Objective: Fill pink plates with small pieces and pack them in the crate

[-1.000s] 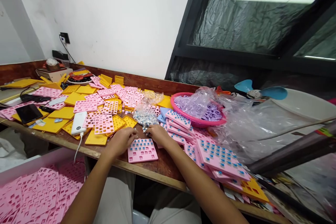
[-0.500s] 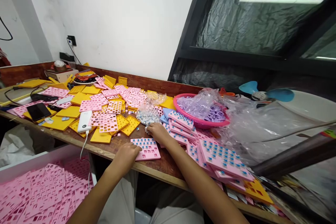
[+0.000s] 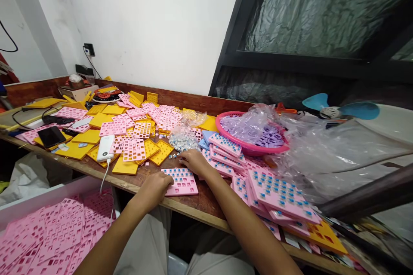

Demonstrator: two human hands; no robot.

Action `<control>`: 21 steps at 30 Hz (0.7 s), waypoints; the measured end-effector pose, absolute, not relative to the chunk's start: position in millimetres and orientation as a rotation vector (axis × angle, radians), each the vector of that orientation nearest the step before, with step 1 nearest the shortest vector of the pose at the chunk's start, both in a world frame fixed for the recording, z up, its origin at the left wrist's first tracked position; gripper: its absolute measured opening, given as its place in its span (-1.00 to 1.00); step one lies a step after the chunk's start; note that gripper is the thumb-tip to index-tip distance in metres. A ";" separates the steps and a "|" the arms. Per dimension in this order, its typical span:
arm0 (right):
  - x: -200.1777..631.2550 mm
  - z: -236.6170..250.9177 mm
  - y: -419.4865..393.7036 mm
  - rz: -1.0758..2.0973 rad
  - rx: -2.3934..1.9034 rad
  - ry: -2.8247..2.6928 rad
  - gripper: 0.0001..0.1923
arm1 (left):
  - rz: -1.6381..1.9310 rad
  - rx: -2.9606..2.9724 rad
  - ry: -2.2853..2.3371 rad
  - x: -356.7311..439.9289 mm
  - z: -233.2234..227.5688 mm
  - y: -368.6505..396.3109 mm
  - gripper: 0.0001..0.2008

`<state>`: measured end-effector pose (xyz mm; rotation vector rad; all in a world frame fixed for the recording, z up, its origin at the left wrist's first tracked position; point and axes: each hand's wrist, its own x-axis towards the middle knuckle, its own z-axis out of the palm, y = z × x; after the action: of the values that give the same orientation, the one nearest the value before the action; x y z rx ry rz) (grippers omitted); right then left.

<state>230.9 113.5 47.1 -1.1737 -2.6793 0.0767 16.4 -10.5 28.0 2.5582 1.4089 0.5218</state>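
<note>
While on the pink plate (image 3: pixel 180 181), left hand (image 3: pixel 156 187) curled, fingertips touching.

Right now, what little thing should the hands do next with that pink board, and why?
Probably the right hand should pinch one small blue piece from the pile it touches and bring it to the pink board. The left hand rests on the board's edge, and several of its holes look unfilled.

Both bare forearms reach forward from the bottom edge, converging; the left hand (image 3: pixel 157 187) lies palm down with fingers curled loosely, knuckles up. The right hand (image 3: pixel 192 161) sits farther forward, palm down, wrist straight; its fingertips press downward, slightly spread.
</note>
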 end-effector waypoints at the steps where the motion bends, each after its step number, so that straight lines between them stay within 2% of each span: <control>1: 234.1 49.3 109.5 0.103 -1.146 -2.637 -0.81 | 0.546 2.554 1.406 15.1 25.4 -10.1 -0.76; 7: 259.6 43.8 65.7 0.363 -1.040 -2.494 -0.88 | 0.567 2.599 1.448 17.2 17.9 -12.3 -0.79; 15: 258.2 16.5 43.3 0.447 -1.076 -2.379 -0.90 | 0.336 2.721 1.454 33.0 24.1 -23.2 -0.88; 21: 254.9 19.6 42.6 0.399 -1.098 -2.376 -0.92 | 0.653 2.504 1.418 16.6 27.3 0.3 -0.83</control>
<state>254.9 42.6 19.6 -1.0984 -2.3761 0.3987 16.6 0.3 27.3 2.5042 1.4178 0.6532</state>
